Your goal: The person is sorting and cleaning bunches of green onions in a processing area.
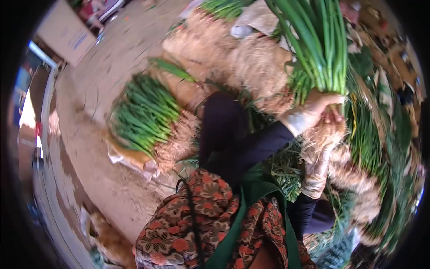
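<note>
A thick bunch of green onions (329, 49) stands nearly upright on the right side of the head view, its leaves running past the top edge. My left hand (313, 106), in a pale glove, is wrapped around the white stems just above the roots. Below it hang the bunch's tangled, straw-coloured roots (319, 136). My right hand (318, 168), gloved too, reaches up against these roots from below; its fingers blur into them, so I cannot tell whether they grip.
Another pile of green onions (145, 114) lies on the ground to the left, roots toward me. Large root-covered heaps (257, 62) lie ahead. More green onions (365, 134) line the right side. A cardboard box (67, 38) stands at far left on the dirt floor (114, 54).
</note>
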A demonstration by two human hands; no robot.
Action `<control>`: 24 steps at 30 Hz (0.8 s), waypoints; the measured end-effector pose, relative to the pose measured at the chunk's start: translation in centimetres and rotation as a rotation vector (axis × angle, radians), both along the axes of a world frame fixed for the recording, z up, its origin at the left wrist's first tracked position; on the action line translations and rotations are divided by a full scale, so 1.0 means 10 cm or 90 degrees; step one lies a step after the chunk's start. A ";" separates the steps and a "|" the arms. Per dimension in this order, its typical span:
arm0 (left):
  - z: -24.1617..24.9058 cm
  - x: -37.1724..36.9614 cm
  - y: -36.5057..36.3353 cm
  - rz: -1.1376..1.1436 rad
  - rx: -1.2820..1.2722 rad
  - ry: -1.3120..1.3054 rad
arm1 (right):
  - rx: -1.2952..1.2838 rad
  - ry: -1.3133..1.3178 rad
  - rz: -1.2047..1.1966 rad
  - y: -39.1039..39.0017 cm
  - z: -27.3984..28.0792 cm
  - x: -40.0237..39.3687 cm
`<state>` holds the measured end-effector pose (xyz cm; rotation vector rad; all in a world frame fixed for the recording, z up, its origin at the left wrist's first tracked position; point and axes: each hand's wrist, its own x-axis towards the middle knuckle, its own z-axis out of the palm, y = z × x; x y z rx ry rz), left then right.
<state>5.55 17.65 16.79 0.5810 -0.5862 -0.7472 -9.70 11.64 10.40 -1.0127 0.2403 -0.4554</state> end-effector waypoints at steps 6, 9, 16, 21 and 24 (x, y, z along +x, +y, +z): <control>0.28 0.99 1.02 0.236 -0.144 -0.007 | -0.158 0.047 0.021 -0.18 -0.18 -0.08; 0.05 1.66 2.13 0.461 -0.094 -0.082 | -0.177 0.192 -0.034 -0.45 -0.53 -0.16; -1.83 1.70 4.39 0.684 0.208 0.249 | -0.305 0.433 0.045 -0.24 -0.96 -0.06; -4.20 0.81 4.92 0.638 0.259 0.329 | -0.527 0.398 0.184 -0.38 -0.95 -0.18; -4.00 0.43 4.87 0.587 0.179 0.418 | -0.720 0.419 0.344 -0.85 -1.06 -0.38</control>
